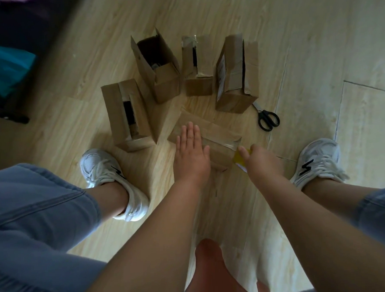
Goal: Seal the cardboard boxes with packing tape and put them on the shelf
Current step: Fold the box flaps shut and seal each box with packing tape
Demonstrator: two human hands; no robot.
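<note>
Brown cardboard box (217, 131) lies flat at the centre of the frame. The person's left hand (190, 152) presses on it, fingers straight. The right hand (260, 162) curls round what seems a yellowish tape roll (239, 160) at the box's right end. Four more cardboard boxes (160, 81) stand above, with black-handled scissors (268, 119) to their right.

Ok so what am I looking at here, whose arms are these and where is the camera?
There is no machine here. The camera sits on a person's head and looks down past their own arms. The left hand lies flat on a cardboard box on the wooden floor. The right hand grips a yellowish tape roll at that box's edge. Behind it stand four more boxes, at least one open on top. The black scissors lie to the right.
</note>
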